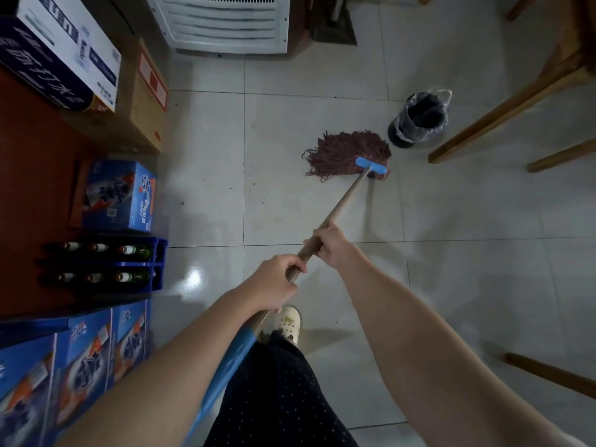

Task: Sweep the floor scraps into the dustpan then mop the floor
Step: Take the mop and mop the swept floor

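A mop with a reddish-brown string head [346, 153] and a blue clamp [371, 165] lies on the pale tiled floor [467, 204] ahead of me. Its wooden handle [342, 203] slants back toward me and turns blue lower down. My right hand [329, 241] grips the handle higher up the shaft. My left hand [274, 282] grips it closer to my body. A few dark specks [250, 190] dot the tile left of the mop head. No dustpan is in view.
A black bin with a clear liner [419, 119] stands just right of the mop head. Wooden furniture legs [503, 114] are at the right. Cardboard boxes [142, 101], blue cartons [121, 195] and a blue bottle crate [106, 262] line the left. A white vented appliance [222, 22] stands at the back.
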Tool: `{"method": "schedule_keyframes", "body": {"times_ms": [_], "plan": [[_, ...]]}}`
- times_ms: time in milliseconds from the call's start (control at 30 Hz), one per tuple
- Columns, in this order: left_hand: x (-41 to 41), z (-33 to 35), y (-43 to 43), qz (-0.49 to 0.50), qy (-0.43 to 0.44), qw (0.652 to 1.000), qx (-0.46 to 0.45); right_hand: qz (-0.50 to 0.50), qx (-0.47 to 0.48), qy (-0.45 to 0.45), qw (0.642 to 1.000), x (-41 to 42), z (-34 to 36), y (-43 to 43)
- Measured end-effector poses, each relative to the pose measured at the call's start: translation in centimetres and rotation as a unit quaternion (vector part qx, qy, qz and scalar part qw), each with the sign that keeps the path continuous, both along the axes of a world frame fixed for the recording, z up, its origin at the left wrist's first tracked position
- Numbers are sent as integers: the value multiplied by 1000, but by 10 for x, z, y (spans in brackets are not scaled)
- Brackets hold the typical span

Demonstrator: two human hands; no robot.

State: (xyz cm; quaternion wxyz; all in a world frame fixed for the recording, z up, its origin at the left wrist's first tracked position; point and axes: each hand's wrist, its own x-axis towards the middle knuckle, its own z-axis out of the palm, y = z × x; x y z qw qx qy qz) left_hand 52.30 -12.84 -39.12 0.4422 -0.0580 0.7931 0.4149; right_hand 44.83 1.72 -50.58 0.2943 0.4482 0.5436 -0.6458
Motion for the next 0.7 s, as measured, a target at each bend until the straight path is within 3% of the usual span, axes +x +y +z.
{"method": "schedule_keyframes", "body": {"times_ms": [267,700], "plan": [[23,-2,34,3,8,1000,14,6,13,-4,1000,19,1,31],[213,10,-68,-28,24,999,-17,-55,-55,-6,997,213,10,-71]]}}
